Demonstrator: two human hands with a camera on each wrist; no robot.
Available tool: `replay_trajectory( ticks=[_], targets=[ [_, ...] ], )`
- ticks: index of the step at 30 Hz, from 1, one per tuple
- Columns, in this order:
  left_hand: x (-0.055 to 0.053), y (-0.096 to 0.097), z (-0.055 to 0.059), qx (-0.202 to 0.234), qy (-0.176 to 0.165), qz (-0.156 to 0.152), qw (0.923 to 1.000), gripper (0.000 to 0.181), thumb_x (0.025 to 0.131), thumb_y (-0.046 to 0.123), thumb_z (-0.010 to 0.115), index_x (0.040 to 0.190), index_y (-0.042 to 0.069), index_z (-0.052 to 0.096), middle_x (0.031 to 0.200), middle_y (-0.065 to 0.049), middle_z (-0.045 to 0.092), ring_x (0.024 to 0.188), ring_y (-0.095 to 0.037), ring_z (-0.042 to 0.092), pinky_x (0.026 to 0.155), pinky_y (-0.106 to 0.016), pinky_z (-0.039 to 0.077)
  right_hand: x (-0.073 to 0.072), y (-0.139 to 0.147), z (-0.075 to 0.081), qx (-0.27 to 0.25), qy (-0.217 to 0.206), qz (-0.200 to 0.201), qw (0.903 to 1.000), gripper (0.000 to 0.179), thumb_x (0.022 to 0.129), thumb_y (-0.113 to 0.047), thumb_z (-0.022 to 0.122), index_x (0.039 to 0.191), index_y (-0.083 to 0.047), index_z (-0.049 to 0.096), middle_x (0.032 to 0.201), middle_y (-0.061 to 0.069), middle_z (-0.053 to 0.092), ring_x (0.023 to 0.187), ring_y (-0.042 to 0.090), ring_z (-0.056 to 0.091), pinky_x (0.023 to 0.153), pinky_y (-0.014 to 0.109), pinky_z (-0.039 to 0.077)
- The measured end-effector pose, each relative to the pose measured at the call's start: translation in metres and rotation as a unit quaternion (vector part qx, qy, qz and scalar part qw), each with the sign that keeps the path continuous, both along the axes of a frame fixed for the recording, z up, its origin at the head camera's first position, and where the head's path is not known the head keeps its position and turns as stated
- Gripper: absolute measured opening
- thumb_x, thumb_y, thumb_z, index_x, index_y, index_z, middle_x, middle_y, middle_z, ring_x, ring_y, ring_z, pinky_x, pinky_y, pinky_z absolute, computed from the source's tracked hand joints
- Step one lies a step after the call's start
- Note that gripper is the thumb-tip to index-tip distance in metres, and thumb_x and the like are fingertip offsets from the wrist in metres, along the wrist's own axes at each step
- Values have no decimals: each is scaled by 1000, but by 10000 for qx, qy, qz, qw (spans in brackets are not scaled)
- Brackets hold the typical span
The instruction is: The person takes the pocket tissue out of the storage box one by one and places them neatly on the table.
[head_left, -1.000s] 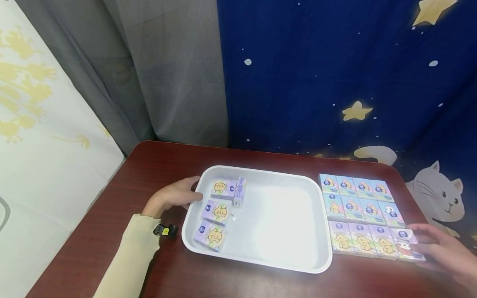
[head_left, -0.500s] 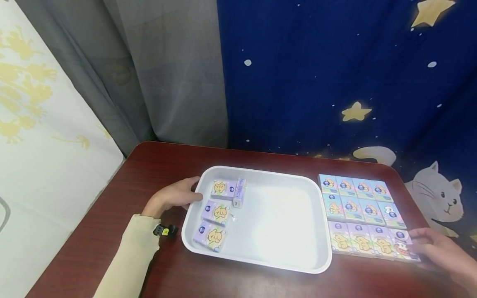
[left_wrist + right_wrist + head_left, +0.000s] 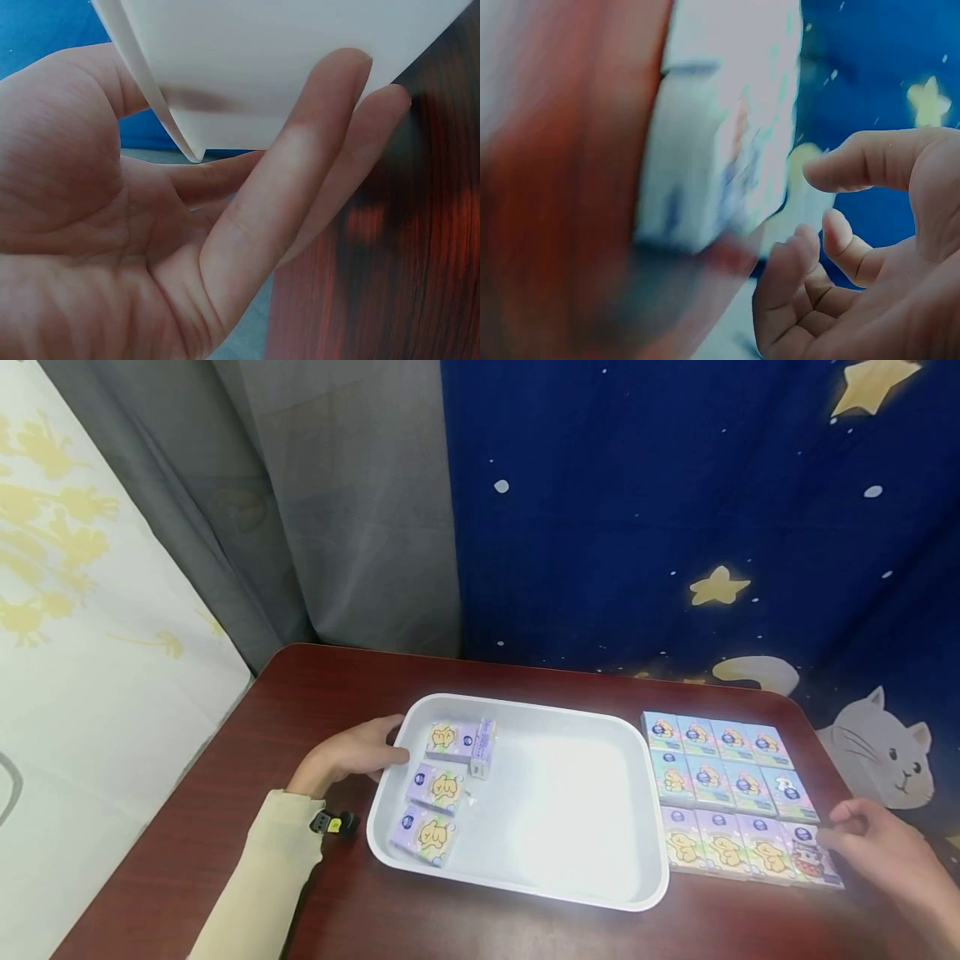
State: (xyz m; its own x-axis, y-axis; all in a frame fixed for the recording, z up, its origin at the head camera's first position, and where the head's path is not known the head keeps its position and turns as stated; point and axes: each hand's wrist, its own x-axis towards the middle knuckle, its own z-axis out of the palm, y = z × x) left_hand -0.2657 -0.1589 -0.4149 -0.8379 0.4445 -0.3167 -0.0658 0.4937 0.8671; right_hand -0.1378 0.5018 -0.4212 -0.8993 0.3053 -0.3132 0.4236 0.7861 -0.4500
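My left hand (image 3: 358, 750) holds the left rim of a white tray (image 3: 551, 898), thumb over the rim and fingers along the outer wall (image 3: 225, 67). Inside the tray, at its left, are several purple tissue packs with a bear print; three lie flat, like the front pack (image 3: 423, 835), and one stands on its edge (image 3: 483, 748). My right hand (image 3: 881, 852) is beside the corner tissue pack (image 3: 810, 857) at the right end of the front row. Its fingers are loosely bent and hold nothing. A small gap shows between fingers and pack in the right wrist view.
Two rows of blue tissue packs (image 3: 711, 781) lie behind the purple front row (image 3: 726, 845), all side by side right of the tray. The dark red table (image 3: 322, 681) ends at a rounded back edge. Grey and blue curtains (image 3: 570, 527) hang behind it.
The corner pack has slid slightly left and now sits close against its row. My right hand followed it, then drew off it. The left hand and tray have stayed in place.
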Motion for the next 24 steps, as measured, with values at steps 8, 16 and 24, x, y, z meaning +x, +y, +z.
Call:
replay_trajectory(
  ticks=[8, 16, 24],
  targets=[
    [1, 0, 3, 19, -5, -23, 10000, 55, 103, 7, 70, 152, -2, 48, 112, -17, 76, 90, -34, 81, 75, -50, 69, -24, -54, 35, 156, 725, 1044, 9918, 39, 103, -25, 72, 124, 2, 53, 113, 34, 65, 97, 45, 64, 71, 39, 45],
    [0, 0, 1, -42, 1, -3, 10000, 54, 103, 7, 72, 151, 0, 49, 111, -16, 77, 90, -32, 81, 76, -49, 69, -45, -111, 52, 38, 1153, 1672, 9792, 33, 99, -19, 78, 120, -1, 59, 112, 28, 69, 94, 40, 67, 69, 44, 55],
    [1, -1, 1, -51, 23, -30, 10000, 56, 102, 8, 72, 153, -1, 48, 112, -16, 77, 91, -32, 81, 76, -49, 69, -64, -164, 59, 70, 1494, 2300, 9616, 31, 90, -14, 80, 113, -4, 62, 104, 16, 73, 85, 29, 66, 72, 45, 57]
  ],
)
